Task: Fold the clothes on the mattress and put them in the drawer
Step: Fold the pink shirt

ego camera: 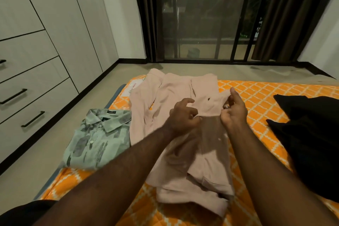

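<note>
A green shirt [95, 139] lay left, black cloth [308, 143] right (both on the mattress [256, 97]). Our left hand [183, 115] and right hand [233, 110] each pinched the rumpled pink shirt [174, 88].

White wardrobe [55, 14] along left side, beige floor [183, 69], sliding glass door [198, 14] straight ahead with dark frame, pitch dark outside, brown curtains [286, 14] both sides. Lighting pretty dim.

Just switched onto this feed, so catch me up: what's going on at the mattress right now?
A person is folding the pink shirt, which lies spread on the orange mattress. The left hand and the right hand each grip its fabric near the middle. A green printed shirt looks folded at the mattress's left edge, and a black garment lies heaped on the right. The drawers are closed.
</note>
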The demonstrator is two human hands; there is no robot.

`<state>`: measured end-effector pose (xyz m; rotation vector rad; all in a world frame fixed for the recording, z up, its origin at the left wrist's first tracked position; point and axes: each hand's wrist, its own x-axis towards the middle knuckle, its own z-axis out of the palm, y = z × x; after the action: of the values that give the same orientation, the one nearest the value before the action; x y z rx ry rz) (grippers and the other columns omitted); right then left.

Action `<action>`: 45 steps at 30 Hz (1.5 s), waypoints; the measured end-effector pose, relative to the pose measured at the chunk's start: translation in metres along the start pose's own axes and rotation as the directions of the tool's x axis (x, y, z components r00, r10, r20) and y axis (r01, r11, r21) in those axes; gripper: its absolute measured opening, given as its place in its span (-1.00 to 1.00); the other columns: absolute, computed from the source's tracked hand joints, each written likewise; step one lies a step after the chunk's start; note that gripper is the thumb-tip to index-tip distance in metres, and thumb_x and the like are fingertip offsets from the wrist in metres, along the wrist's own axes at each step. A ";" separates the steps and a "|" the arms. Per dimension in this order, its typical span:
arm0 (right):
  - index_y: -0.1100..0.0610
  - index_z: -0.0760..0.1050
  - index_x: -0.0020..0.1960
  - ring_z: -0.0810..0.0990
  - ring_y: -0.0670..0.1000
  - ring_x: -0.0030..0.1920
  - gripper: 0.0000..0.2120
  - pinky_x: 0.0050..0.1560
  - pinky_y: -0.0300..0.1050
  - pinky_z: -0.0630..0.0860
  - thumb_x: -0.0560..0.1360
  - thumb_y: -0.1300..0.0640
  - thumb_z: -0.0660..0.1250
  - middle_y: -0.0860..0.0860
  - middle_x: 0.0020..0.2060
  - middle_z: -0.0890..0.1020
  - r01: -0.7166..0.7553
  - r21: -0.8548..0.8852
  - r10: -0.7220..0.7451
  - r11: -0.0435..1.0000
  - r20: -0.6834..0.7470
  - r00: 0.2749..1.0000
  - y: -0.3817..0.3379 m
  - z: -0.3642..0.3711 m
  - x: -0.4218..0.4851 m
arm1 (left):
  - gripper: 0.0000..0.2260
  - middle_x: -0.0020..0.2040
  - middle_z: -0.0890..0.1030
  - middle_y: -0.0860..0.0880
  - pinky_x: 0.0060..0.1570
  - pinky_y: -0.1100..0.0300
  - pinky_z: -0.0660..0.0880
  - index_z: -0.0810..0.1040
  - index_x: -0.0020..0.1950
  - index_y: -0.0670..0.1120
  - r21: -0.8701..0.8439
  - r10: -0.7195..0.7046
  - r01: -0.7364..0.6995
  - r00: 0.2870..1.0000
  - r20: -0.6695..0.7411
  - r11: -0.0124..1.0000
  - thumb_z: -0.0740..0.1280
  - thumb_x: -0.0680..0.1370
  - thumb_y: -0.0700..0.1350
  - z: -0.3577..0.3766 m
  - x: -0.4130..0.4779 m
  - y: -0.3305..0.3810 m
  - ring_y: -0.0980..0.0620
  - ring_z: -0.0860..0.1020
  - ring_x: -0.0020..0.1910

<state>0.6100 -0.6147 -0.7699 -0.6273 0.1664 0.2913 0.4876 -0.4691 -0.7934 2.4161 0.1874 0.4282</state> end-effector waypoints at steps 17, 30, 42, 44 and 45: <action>0.18 0.53 0.41 0.63 0.20 0.24 -0.61 0.26 0.13 0.58 0.60 0.14 0.32 0.17 0.25 0.65 -0.149 -0.180 0.192 0.972 0.253 0.948 -0.014 -0.040 0.017 | -0.70 0.05 0.64 -0.10 -0.11 0.32 0.46 0.58 0.25 -0.16 -0.331 -0.191 0.324 0.907 0.376 0.887 0.36 0.60 -0.01 -0.013 0.009 -0.032 0.05 0.55 -0.01; 0.21 0.47 0.34 0.66 0.20 0.08 -0.48 0.29 0.21 0.52 0.42 0.39 0.09 0.19 0.09 0.65 0.175 -0.490 0.062 0.854 0.430 0.901 -0.104 0.084 0.139 | -0.31 0.11 0.66 -0.01 0.17 0.09 0.50 0.64 0.16 -0.08 -0.196 -0.156 0.362 0.745 0.649 0.911 0.22 0.42 0.48 0.032 0.068 -0.029 -0.02 0.61 0.09; 0.12 0.52 0.12 0.65 0.05 -0.26 -0.75 -0.44 -0.21 0.48 0.50 0.09 0.48 0.09 -0.11 0.63 -0.096 -0.933 0.282 0.348 0.007 0.959 0.025 0.010 0.249 | -0.37 -0.10 0.61 -0.25 -0.19 0.01 0.40 0.67 0.12 -0.17 -0.666 -0.139 0.548 0.814 0.564 0.506 0.29 0.51 0.40 0.074 0.067 -0.089 -0.19 0.50 -0.21; 0.20 0.44 0.34 0.72 0.09 0.03 -0.32 -0.32 -0.16 0.56 0.34 -0.02 0.61 0.09 0.11 0.69 -0.102 -0.894 0.251 0.437 0.013 0.968 0.037 -0.020 0.258 | -0.28 -0.11 0.59 -0.24 -0.26 0.08 0.38 0.63 0.19 -0.21 -0.673 -0.168 0.557 0.816 0.553 0.486 0.30 0.48 0.44 0.075 0.067 -0.087 -0.20 0.47 -0.24; 0.20 0.35 0.46 0.70 0.08 0.09 -0.12 -0.29 -0.14 0.58 0.28 -0.05 0.63 0.10 0.22 0.66 -0.100 -0.863 0.235 0.495 0.022 0.972 0.037 -0.027 0.258 | -0.30 -0.17 0.61 -0.18 -0.31 0.15 0.38 0.66 0.13 -0.19 -0.666 -0.200 0.574 0.809 0.553 0.477 0.29 0.47 0.45 0.076 0.068 -0.086 -0.17 0.50 -0.28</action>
<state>0.8402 -0.5465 -0.8744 -1.6128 -0.0787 0.6253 0.5755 -0.4320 -0.8858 1.3910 0.2863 -0.2125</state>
